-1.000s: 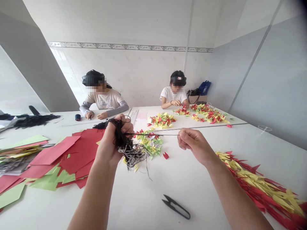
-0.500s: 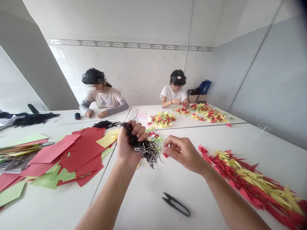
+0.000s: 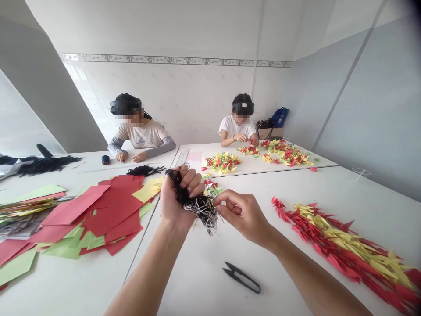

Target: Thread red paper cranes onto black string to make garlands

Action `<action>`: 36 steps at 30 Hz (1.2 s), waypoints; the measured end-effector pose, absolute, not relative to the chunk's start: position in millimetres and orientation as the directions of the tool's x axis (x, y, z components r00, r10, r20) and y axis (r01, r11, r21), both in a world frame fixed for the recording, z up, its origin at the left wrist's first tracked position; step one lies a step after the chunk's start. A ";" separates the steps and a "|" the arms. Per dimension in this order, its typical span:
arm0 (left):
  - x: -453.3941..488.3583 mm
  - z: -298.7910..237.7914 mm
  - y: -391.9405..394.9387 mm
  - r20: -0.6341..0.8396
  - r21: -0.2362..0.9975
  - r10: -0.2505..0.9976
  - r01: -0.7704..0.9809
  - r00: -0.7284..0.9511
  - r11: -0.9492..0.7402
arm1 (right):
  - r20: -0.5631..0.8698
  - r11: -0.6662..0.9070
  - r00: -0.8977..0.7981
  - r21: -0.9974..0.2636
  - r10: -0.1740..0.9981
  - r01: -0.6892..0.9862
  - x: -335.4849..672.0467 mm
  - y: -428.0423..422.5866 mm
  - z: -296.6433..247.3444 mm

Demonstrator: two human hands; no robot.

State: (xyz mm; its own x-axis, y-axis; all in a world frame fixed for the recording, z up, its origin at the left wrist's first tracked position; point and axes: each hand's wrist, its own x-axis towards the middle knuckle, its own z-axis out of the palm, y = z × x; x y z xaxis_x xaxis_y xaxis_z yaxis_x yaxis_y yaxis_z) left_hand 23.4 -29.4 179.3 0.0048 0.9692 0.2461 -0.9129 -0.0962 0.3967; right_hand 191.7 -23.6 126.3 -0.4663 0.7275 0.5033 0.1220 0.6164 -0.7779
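My left hand (image 3: 180,199) is closed round a tangled bundle of black string (image 3: 201,208), held up over the table. Loose loops and grey-looking ends hang out below the fingers. At the right edge of those ends is my right hand (image 3: 241,213), thumb and forefinger pinched together at the strands. Whether a single strand lies between those fingertips is too small to tell. Thread snips (image 3: 241,277) with black blades lie on the white table (image 3: 197,281) below the hands.
Red, yellow and green paper sheets (image 3: 108,215) are heaped at left. Strings of folded paper pieces (image 3: 342,250) stretch along the right. Black string (image 3: 144,170), a spool (image 3: 105,159) and folded-paper piles (image 3: 223,162) lie farther back. Two people (image 3: 141,136) sit across the table.
My right hand has moved left, from a small gap to the edge of the string bundle. My left hand keeps its hold in nearly the same place.
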 end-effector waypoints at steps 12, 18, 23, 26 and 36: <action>29.7 177.7 -36.8 0.252 0.457 0.967 -0.885 0.036 -0.086 | 0.510 0.638 -0.476 -0.755 0.716 0.151 185.6 -30.0 123.7; 25.6 181.4 -32.9 0.288 0.592 0.957 -0.779 -0.035 -0.206 | 0.532 0.625 -0.417 -0.771 0.737 0.121 195.1 -29.2 131.5; 19.6 183.1 -33.6 0.381 0.840 0.924 -0.402 -0.038 -0.363 | 0.498 0.566 -0.369 -0.819 0.784 0.097 204.4 -25.9 136.8; 11.6 182.4 -37.4 0.473 0.865 0.872 0.123 0.126 -0.486 | 0.507 0.557 -0.332 -0.828 0.795 0.071 209.1 -23.8 139.2; 9.5 183.0 -41.2 0.487 0.663 0.804 0.455 0.342 -0.595 | 0.455 0.494 -0.436 -0.869 0.776 -0.029 216.6 -20.1 145.9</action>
